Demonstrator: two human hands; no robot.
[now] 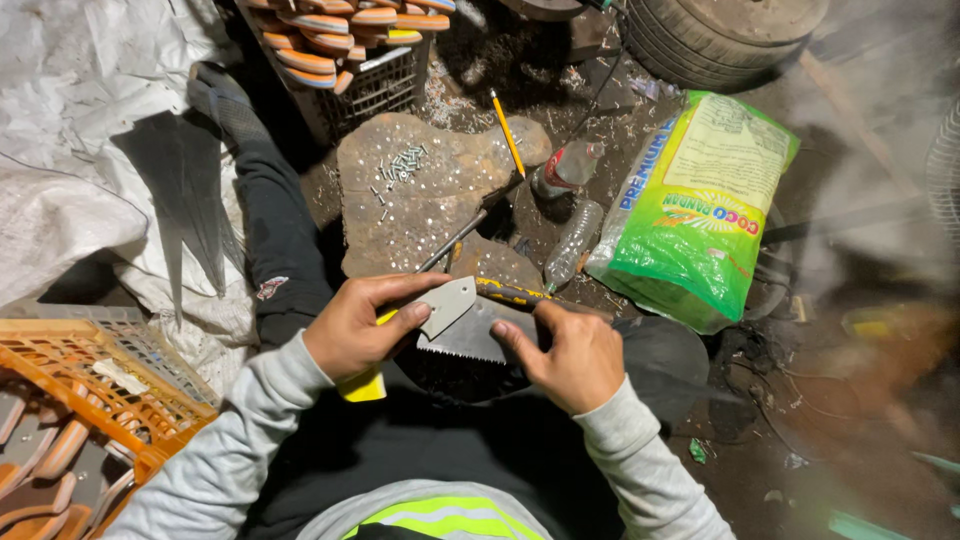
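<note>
Sitting on the ground here, legs out, and both hands are busy on the same piece. Left hand (350, 328) is pinched onto a small grey plate (447, 304), thumb on top and fingers under, and there's a yellow handle (364, 384) poking out below that palm. Right hand (570, 355) has its fingertips pressed onto the saw blade (472, 338), teeth facing down toward the lap. The plate overlaps the blade's upper left corner, so the two hands are close together, both closed on the metal rather than spread.

Taking the blade as the reference: straight above it is a flat stone (420, 190) speckled with little dots, with a small heap of rivets (400, 163) near its top. A thin metal rod (452, 241) leans off the stone toward the blade. Up and right of the blade lies a yellow pencil (507, 133), then a couple of plastic bottles (573, 238), and further right a green bag (700, 205). Up and left is a black crate (375, 85) stacked with orange-striped handles (340, 25). Down and left sits an orange crate (100, 385), with white sacking (80, 130) above that. A tyre (720, 30) is at the far upper right.
</note>
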